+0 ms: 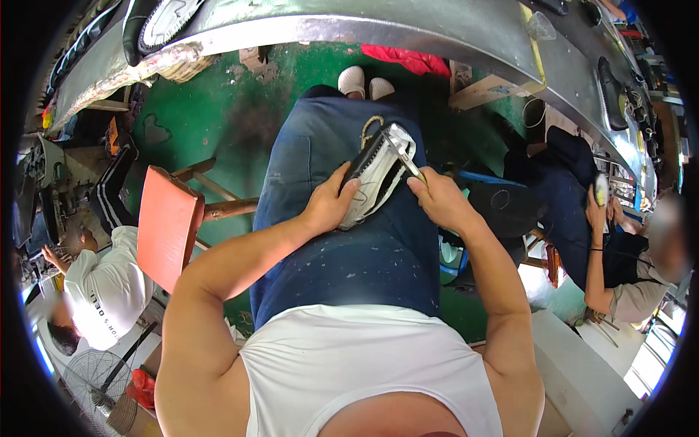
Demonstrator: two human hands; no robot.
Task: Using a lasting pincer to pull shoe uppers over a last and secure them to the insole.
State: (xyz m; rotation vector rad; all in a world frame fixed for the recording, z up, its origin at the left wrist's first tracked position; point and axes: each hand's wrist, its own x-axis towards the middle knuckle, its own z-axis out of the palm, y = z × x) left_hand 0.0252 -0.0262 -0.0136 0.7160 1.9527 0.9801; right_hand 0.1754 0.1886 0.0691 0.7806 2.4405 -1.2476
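A white shoe [375, 175] with a dark sole is held on the lap, on top of the blue apron [342, 218] that covers the legs. The shoe is tipped on its side, with the sole turned to the left. The left hand [331, 204] is wrapped around the lower end of the shoe, and its fingers are clamped on the sole side while the thumb is pressed on the white side. The right hand [437, 200] is closed around a thin metal tool [405, 162], and the fingers are pinched together on it. The tip of the tool is laid against the upper end of the shoe. Two white shoes [364, 81] are worn on the feet, and they are seen past the top edge of the apron, on the green floor [240, 109]. A long grey bench [408, 29] is bent across the top, and a black and white shoe [156, 22] is set near its left end. Another dark shoe [610, 84] is lying near the right end of the bench. An orange chair [167, 226] is placed just beside the left arm. A person in a white shirt [109, 288] is seated at the left. Another person in dark clothes [582, 211] is seated at the right, and something small is held up in that person's hand [598, 197].
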